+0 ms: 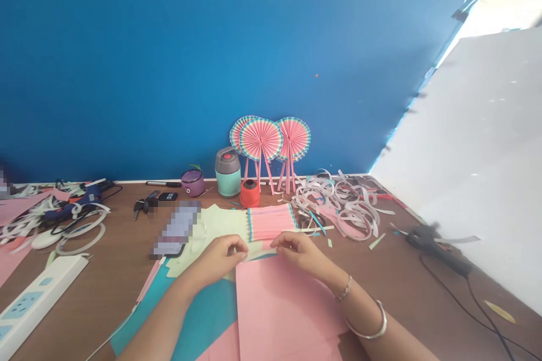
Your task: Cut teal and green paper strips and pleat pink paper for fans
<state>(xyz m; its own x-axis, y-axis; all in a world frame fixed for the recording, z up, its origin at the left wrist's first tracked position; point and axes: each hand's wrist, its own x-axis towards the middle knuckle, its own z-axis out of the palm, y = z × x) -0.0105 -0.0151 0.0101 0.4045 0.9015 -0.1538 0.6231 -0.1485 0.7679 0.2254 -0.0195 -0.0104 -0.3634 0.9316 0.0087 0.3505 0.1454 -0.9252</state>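
Note:
My left hand (220, 258) hovers at the upper left corner of a pink paper sheet (288, 310), its thumb and fingers curled towards each other. Over the sheet's far edge is my right hand (298, 252), fingers bent inward and thumb close to them. Whatever lies between the fingertips of either hand is too small or hidden to make out. Just beyond the hands lies a pleated pink paper strip (271, 222) with blue and cream edges. Under the pink sheet and my left forearm are teal paper (212, 316) and pale green paper (220, 223).
Pink pleated paper fans (261, 140) stand against the blue partition (169, 67). Nearby are a mint flask (228, 175), a red container (249, 194) and a purple pot (193, 183). Paper curls (359, 214), a glue gun (438, 248), a phone (178, 228) and a power strip (42, 299) surround the work.

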